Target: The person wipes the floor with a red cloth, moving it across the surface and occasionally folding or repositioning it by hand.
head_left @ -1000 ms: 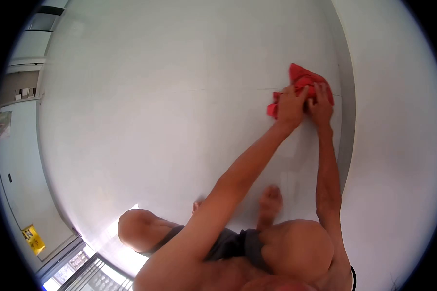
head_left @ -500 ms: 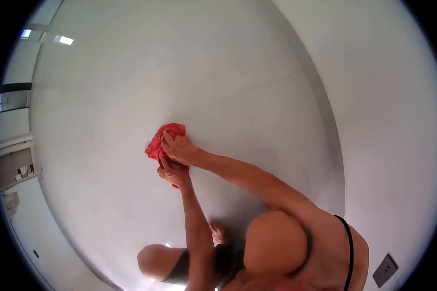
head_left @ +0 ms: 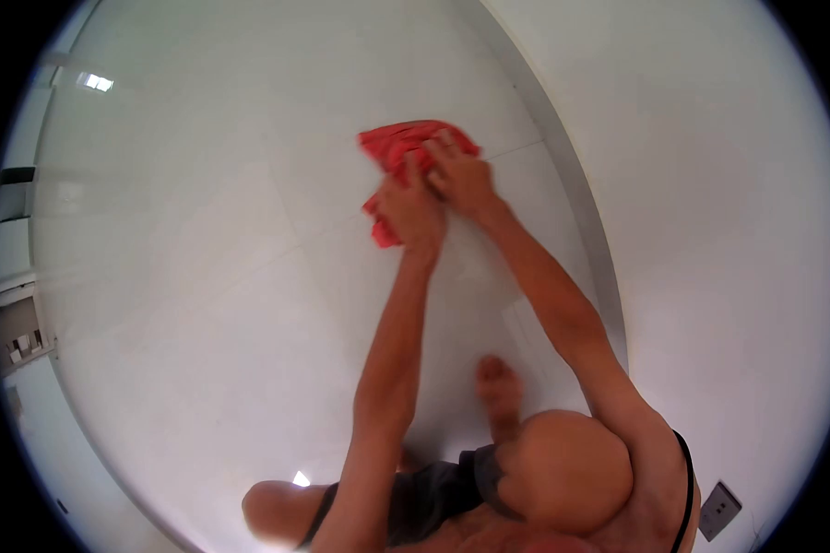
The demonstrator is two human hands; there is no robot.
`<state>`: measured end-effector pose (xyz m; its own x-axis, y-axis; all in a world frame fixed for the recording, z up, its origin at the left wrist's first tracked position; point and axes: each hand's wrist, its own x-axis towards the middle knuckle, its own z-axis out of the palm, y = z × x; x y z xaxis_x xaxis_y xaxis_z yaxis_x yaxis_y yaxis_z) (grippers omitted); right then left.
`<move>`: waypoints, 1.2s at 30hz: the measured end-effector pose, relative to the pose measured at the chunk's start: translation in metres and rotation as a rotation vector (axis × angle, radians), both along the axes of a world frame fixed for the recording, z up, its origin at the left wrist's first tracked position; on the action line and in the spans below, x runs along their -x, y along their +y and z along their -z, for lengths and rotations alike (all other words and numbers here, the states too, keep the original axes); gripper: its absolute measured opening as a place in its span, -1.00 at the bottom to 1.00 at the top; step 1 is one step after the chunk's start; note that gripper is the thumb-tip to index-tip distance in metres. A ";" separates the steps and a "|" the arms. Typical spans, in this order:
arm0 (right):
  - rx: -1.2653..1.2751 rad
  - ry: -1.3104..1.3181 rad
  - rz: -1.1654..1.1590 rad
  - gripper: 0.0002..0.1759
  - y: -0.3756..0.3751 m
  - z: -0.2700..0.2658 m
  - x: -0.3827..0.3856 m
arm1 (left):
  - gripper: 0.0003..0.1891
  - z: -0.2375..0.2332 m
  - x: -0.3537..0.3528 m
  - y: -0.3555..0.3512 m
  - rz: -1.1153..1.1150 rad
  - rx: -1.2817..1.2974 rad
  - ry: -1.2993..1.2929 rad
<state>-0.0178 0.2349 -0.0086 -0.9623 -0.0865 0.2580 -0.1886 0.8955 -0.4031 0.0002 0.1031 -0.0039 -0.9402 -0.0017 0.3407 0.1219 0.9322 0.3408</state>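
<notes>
A bunched red cloth (head_left: pixel 415 138) lies spread on the glossy pale floor (head_left: pixel 249 184), its crumpled tail showing below and left of my hands. My left hand (head_left: pixel 413 210) presses on the cloth's lower part, fingers curled into it and smeared by motion. Just right of it, my right hand (head_left: pixel 464 180) bears down on the cloth's right side, its fingers bent over the fabric. Both arms are stretched forward, and the hands are almost touching. The cloth beneath the palms is hidden.
A grey baseboard (head_left: pixel 576 175) curves along the white wall (head_left: pixel 701 230) on the right, with a socket plate (head_left: pixel 720 509) low down. My bare knees and one foot (head_left: pixel 498 387) are close below. Pale cabinets and a shelf niche (head_left: pixel 20 332) line the left edge.
Both hands and the red cloth have moved forward and to the right across the floor, nearer the baseboard. The cloth is more spread out, and one foot shows further forward.
</notes>
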 end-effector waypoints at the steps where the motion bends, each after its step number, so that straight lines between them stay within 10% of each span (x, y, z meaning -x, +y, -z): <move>1: -0.003 -0.013 0.064 -0.33 0.035 0.002 -0.002 | -0.35 -0.003 -0.003 0.032 0.059 -0.019 -0.001; 8: -0.081 -0.015 0.353 -0.35 0.203 -0.007 -0.101 | -0.29 -0.020 -0.075 0.183 0.398 -0.336 -0.119; 10: -0.163 -0.049 0.361 -0.34 0.009 -0.048 0.001 | -0.28 -0.061 0.020 -0.017 0.429 -0.346 -0.188; 15: -0.100 -0.042 0.197 -0.31 0.045 -0.069 0.021 | -0.30 -0.074 0.020 0.042 0.211 -0.294 -0.126; 24: -0.137 0.025 -0.414 -0.31 -0.351 -0.151 -0.004 | -0.33 -0.139 -0.081 -0.313 -0.412 -0.025 0.059; 36: -0.268 -0.106 -0.331 -0.25 -0.351 -0.268 -0.056 | -0.20 -0.256 -0.097 -0.356 -0.186 0.001 -0.115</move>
<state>0.0381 -0.1156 0.2589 -0.8915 -0.4448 0.0856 -0.4528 0.8695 -0.1975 0.0973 -0.2526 0.2524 -0.9564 -0.1780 0.2315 -0.0914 0.9355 0.3413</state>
